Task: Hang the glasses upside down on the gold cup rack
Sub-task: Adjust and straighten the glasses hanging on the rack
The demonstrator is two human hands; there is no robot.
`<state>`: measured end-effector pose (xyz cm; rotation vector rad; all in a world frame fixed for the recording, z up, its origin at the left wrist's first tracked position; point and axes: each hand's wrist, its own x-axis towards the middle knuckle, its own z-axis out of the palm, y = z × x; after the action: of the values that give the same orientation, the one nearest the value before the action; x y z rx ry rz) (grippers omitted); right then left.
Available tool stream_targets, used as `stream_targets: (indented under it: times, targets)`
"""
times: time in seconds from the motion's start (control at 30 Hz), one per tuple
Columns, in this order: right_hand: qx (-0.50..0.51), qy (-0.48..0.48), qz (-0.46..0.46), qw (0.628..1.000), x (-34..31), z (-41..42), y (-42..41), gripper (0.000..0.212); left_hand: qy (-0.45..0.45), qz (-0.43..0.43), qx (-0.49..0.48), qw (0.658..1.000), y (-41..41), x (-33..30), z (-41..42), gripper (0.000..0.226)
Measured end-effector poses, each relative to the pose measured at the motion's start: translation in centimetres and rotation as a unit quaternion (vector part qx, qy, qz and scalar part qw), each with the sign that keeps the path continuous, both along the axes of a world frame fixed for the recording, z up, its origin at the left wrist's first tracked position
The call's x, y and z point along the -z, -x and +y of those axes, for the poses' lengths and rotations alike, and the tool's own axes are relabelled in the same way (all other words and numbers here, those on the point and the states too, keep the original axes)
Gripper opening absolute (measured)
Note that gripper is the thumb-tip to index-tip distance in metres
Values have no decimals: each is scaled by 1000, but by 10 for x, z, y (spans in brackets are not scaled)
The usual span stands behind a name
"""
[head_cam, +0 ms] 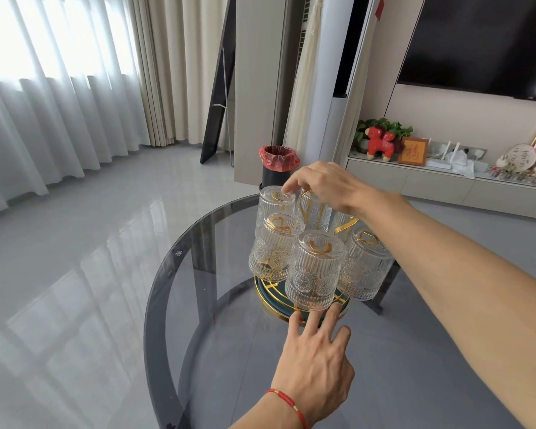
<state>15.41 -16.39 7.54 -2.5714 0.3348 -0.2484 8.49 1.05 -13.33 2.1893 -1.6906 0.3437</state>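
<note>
Smoked glass forms the round table [198,305], with grey floor tiles and pale curtains [59,88] beyond it. On the table, just past the fingertips of the left hand [314,363], stands the gold cup rack [270,294] on its dark round base. That hand lies flat and open, holding nothing, its fingers spread and touching the base rim (a red cord circles the wrist). Directly above those fingertips hangs the nearest glass [314,270], upside down; more ribbed glasses hang inverted around it. The right hand [325,185] reaches over the rack from the right, fingers curved downward, fingertips resting on the upturned bottom of the far glass [276,205]. Whether they grip it I cannot tell. Beyond that hand stands a bin [277,168] with a red liner.
</note>
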Motion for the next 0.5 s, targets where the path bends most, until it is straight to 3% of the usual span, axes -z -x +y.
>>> stream_targets:
  times: [0.2,0.5]
  targets:
    - [-12,58,45,997,-1,3,-2,57,-5,-3,-1,1000,0,0,0,35]
    - [-3,64,53,997,-1,4,-2,63,-7,-5,-3,1000,1,-1,1,35]
